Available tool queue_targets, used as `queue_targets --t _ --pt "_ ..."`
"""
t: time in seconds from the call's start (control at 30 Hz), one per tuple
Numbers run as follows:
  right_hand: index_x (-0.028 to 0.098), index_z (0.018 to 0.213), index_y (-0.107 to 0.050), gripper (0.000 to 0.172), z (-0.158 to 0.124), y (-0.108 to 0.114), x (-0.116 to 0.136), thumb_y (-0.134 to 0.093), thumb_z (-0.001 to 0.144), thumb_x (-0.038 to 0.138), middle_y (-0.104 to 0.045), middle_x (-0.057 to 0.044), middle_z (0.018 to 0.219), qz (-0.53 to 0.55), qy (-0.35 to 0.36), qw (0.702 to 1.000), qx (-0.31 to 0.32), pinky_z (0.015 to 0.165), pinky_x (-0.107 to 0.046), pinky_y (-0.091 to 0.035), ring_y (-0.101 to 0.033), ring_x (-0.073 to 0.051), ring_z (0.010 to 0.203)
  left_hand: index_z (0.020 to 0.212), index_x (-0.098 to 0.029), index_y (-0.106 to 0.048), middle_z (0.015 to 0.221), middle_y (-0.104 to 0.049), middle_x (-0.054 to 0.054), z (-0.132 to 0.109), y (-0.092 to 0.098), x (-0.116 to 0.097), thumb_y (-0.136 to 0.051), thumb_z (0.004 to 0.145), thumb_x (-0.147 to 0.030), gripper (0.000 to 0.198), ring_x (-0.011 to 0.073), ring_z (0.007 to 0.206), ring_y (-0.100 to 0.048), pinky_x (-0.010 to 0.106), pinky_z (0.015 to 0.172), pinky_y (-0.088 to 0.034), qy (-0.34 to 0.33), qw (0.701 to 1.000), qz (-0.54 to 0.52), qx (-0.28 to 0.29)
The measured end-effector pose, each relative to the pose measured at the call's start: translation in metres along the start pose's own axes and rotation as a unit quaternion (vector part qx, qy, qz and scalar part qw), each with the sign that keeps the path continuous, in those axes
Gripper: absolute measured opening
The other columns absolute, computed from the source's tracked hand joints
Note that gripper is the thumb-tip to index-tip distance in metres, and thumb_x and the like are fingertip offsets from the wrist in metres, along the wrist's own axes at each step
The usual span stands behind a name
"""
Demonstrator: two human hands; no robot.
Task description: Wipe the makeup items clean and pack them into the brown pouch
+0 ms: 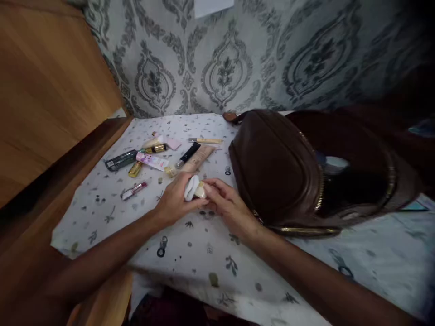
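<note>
My left hand (174, 199) is closed around a crumpled white cloth (192, 187). The fingers of my right hand (231, 206) pinch a small cream-coloured bottle (200, 191) with a gold band, and the cloth presses against its side. Both hands meet over the front middle of the table. Just beyond them lie a beige tube (199, 157) and a black tube with a silver cap (188, 155). A lip gloss (133, 191) rests to the left of my left hand. My fingers hide part of the bottle.
A dark brown leather backpack (272, 163) lies unzipped on the right of the patterned tablecloth (190, 262). At the back left are a dark bottle (121, 160), a pink-white tube (152, 160) and a pencil (205, 141). A wooden panel (50, 90) borders the left side.
</note>
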State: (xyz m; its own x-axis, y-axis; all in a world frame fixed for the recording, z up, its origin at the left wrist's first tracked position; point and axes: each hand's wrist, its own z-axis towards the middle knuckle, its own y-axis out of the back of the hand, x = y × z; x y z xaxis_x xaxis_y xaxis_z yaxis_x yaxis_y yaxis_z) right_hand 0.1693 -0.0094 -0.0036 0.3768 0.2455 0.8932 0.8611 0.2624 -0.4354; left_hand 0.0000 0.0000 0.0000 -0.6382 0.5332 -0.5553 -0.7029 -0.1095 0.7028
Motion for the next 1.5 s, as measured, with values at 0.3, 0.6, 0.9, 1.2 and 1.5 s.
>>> queue_targets --t 0.3,0.6,0.9,1.2,1.5 --pt "0.020 0.093 -0.072 0.031 -0.001 0.000 0.005 -0.075 0.076 0.046 -0.067 -0.003 0.090 -0.012 0.012 1.000 -0.007 0.067 -0.025 -0.042 -0.055 -0.013 0.077 0.105 -0.017 -0.054 0.087 -0.060 0.003 0.002 0.007 -0.008 -0.053 0.094 -0.032 0.019 0.0154 0.078 -0.056 0.027 0.072 -0.046 -0.068 0.995 -0.065 0.028" --pt "0.020 0.098 -0.065 0.038 0.003 0.004 -0.002 -0.078 0.071 0.044 -0.062 0.003 0.073 -0.045 0.069 0.996 -0.037 0.067 -0.026 -0.043 -0.053 -0.011 0.066 0.119 -0.015 -0.048 0.103 -0.064 0.008 -0.001 0.003 -0.006 -0.045 0.098 -0.033 0.028 0.0187 0.091 -0.060 0.030 0.080 -0.047 -0.030 0.996 -0.072 0.039" --pt "0.023 0.091 -0.056 0.034 0.004 0.005 -0.005 -0.079 0.069 0.035 -0.065 0.002 0.083 -0.113 0.151 0.980 -0.067 0.070 -0.028 -0.048 -0.060 -0.014 0.076 0.118 -0.015 -0.050 0.095 -0.065 0.005 -0.001 0.002 0.000 -0.046 0.096 -0.042 0.035 0.0195 0.084 -0.059 0.030 0.076 -0.047 0.053 0.985 -0.142 0.079" --pt "0.022 0.105 -0.063 0.025 0.000 0.010 -0.001 -0.065 0.080 0.018 -0.060 -0.003 0.097 -0.350 0.294 0.885 -0.095 0.061 -0.026 -0.047 -0.057 -0.015 0.080 0.106 -0.015 -0.057 0.072 -0.058 0.000 0.003 0.000 0.001 -0.057 0.088 -0.053 0.042 0.0117 0.057 -0.053 0.020 0.048 -0.040 0.187 0.909 -0.348 0.132" --pt "0.020 0.113 -0.061 0.027 -0.033 0.010 0.033 -0.063 0.087 0.017 -0.061 -0.005 0.100 -0.386 0.370 0.843 -0.054 0.069 -0.027 -0.052 -0.059 -0.016 0.086 0.088 -0.016 -0.062 0.068 -0.053 -0.002 0.004 0.006 -0.016 -0.058 0.086 -0.057 0.042 0.0105 0.058 -0.047 0.020 0.050 -0.042 0.190 0.939 -0.271 0.095"
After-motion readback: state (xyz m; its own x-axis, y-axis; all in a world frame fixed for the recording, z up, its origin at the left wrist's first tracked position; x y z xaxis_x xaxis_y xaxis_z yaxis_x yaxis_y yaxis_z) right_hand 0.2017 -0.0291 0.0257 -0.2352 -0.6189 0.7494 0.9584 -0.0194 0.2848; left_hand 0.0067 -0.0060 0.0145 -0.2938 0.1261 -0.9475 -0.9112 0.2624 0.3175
